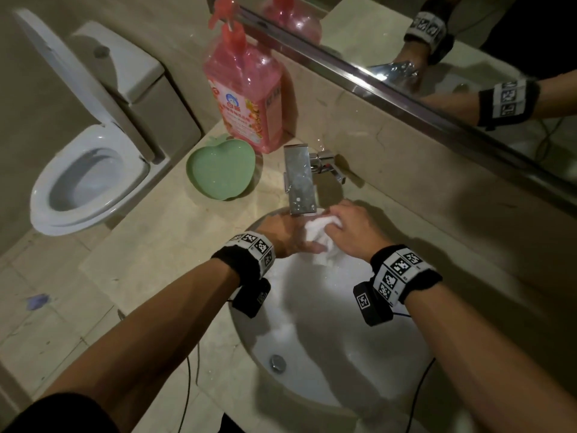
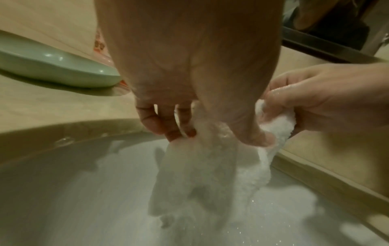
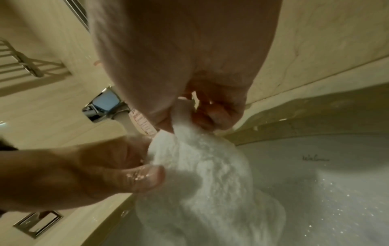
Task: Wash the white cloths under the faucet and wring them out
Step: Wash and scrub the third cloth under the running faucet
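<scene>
A wet white cloth hangs bunched over the white sink, just below the chrome faucet. My left hand grips its left part, fingers and thumb curled round the cloth. My right hand pinches the upper right part of the cloth. In the left wrist view the right hand holds a fold beside my left hand. In the right wrist view the left hand presses its thumb on the cloth below my right hand. Water drops glitter in the basin.
A pink soap pump bottle and a green apple-shaped dish stand on the beige counter left of the faucet. A toilet is at far left. The mirror runs along the back wall. The drain shows in the basin.
</scene>
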Tool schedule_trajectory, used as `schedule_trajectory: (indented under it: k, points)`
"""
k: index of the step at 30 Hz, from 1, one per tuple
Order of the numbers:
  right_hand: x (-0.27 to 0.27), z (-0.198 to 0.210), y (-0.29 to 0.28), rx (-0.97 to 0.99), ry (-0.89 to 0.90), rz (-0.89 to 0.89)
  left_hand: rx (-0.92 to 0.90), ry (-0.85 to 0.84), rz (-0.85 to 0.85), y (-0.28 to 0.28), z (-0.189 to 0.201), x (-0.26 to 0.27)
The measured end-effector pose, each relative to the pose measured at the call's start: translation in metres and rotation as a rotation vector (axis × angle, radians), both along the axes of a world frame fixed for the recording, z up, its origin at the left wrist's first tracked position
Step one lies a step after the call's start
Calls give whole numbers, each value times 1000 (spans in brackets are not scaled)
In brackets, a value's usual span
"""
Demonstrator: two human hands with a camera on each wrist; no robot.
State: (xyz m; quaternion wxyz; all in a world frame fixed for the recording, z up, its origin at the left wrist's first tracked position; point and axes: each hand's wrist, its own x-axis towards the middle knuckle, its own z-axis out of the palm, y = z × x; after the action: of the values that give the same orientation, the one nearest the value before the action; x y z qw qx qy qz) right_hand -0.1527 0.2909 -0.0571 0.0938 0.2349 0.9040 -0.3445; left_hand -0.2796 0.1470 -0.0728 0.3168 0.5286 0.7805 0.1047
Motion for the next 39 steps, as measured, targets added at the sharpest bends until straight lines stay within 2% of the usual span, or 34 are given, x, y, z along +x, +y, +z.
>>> schedule_trajectory:
  k: [4,7,10,13,17,20,23,24,27,30,33,37,39]
  points:
    - [9,-2,8,-21,-74,-22,-107,86,63,10,-6,3]
    - [14,-5,10,-54,-72,-109,-84,-1,92,14,-8,0]
    - [15,-5,12,-143,-52,-116,-27,-56,108,12,-2,-7]
    - [12,-5,11,-117,-23,-84,-87,92,86,1,1,-18]
    - [2,-10,-7,-74,-47,-177,-147,173,252,-12,1,-23]
    - [-7,-11,-30,-146,-4,-277,-173,24,353,-14,-1,-17]
    - [-16,-11,-54,-382,42,-252,-129,-320,544,-17,3,-13]
    - [-20,-11,-60,-374,31,-201,-90,-427,578,-18,8,-10]
    - [-30,-21,-66,-263,27,-83,-22,-476,494,-24,15,-9]
    - [-36,-27,-56,-269,50,-211,4,-468,561,-41,8,-17]
    - [-35,-27,-43,-499,14,-435,53,-429,494,-50,-2,-17]
    - [-25,-18,-32,-701,72,-498,33,-188,358,-33,-13,-7]
    - [-17,-10,-29,-793,123,-510,62,-197,319,-25,-14,-3]
